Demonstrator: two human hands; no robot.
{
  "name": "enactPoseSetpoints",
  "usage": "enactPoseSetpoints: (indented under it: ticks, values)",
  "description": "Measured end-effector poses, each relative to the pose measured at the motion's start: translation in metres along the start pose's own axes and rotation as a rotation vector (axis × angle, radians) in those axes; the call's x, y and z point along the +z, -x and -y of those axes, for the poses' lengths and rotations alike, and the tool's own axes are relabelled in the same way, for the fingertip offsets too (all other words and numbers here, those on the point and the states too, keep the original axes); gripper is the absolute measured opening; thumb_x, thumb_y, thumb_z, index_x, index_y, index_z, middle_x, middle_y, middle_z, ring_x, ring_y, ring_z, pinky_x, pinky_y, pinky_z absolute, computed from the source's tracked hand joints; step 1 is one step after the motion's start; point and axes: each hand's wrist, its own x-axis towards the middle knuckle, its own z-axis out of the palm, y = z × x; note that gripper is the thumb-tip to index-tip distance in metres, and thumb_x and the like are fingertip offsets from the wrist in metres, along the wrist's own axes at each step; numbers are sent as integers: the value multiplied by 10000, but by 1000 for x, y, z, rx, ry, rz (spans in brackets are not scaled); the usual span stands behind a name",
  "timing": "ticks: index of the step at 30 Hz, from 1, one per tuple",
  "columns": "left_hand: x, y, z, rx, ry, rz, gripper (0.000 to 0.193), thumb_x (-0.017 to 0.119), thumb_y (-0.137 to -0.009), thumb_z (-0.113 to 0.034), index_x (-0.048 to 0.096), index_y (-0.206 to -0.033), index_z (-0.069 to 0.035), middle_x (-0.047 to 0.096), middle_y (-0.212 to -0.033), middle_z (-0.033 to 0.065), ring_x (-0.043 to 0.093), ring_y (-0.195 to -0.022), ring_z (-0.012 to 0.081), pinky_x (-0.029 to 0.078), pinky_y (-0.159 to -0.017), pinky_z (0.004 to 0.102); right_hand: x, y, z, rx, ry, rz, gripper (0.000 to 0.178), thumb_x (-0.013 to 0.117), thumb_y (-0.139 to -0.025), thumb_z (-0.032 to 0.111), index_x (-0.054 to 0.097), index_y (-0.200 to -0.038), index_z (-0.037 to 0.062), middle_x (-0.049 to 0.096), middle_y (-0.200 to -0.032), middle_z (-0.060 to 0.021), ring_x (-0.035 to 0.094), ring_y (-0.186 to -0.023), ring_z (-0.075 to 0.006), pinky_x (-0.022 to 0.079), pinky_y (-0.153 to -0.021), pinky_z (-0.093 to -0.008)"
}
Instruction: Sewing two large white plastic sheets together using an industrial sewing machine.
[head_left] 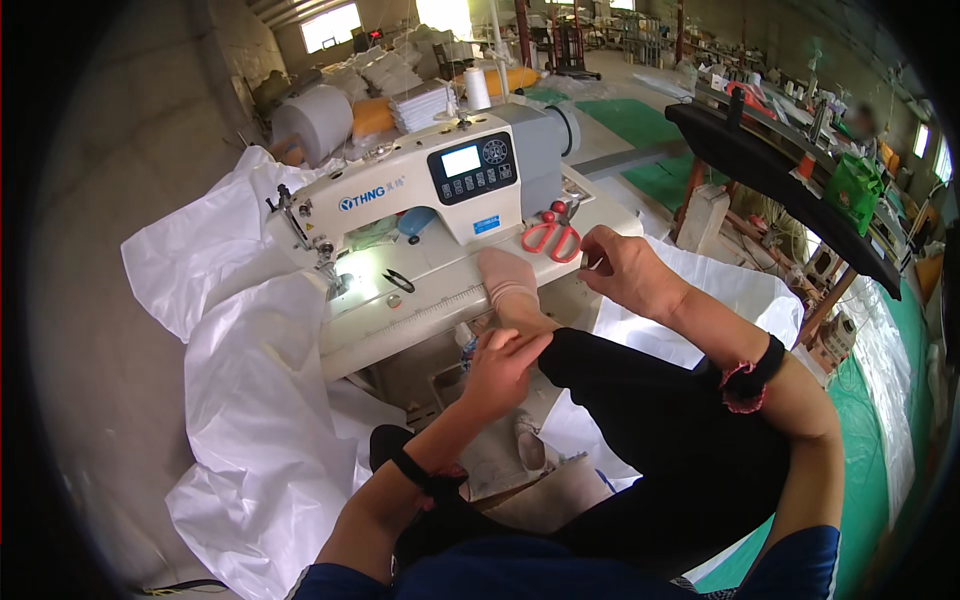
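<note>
My left hand (500,372) is closed at the ankle of my raised leg, its fingertips at the hem of the black trouser leg (640,385). The foot, in a pink sock (506,272), rests against the front edge of the sewing machine table (400,325). Over the table's right end, my right hand (632,272) is curled into a pinch; what its fingertips hold, if anything, is too small to make out. Just left of it lie red-handled scissors (551,240). A white sewing machine (400,190) stands behind, its lamp lit, with small black thread snips (400,281) near the needle.
White sheet material (260,400) drapes off the table's left side to the floor, and more white sheet (735,295) hangs at the right. A black padded bar (780,180) crosses at the right. Below the table is a shoe (530,444). Rolls and stacked sheets (430,105) stand behind.
</note>
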Motion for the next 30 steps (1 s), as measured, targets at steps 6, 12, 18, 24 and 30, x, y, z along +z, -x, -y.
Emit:
enactPoseSetpoints:
  ticks: [6,12,18,24,30]
  values:
    - [2,8,33,-101,-196,-79,687,614,-645,26,498,-1309,-112,568,-1248,80,487,-1165,304,349,-968,463,5,-4,-1,10,38,24,333,670,-813,115,530,-1071,-43,652,-893,-148,662,-831,-235,532,-778,-320]
    - [23,17,23,-214,-56,-121,662,601,-651,28,513,-1295,-99,546,-1281,60,478,-1176,295,349,-977,477,9,-8,-5,67,-48,50,294,650,-788,122,535,-1011,-30,643,-906,-170,640,-858,-295,505,-806,-350]
    - [7,9,20,-79,-152,-78,605,634,-648,-25,556,-1241,-108,526,-1299,33,480,-1152,287,344,-974,458,13,-9,-9,79,-52,69,289,653,-788,121,535,-1004,-31,641,-895,-165,640,-842,-279,505,-796,-342]
    - [2,-10,41,-49,-337,-8,750,782,-508,-165,553,-1220,-104,538,-1265,26,490,-1123,268,353,-929,424,12,-7,-2,46,-65,82,300,661,-785,116,529,-1008,-34,641,-879,-169,642,-837,-280,506,-787,-341]
    - [4,-2,17,-90,7,-40,419,578,-702,-17,605,-1118,-65,610,-1132,126,563,-984,316,441,-862,418,14,-6,-8,23,-51,93,318,663,-778,109,523,-1021,-41,643,-876,-176,646,-835,-291,507,-769,-352]
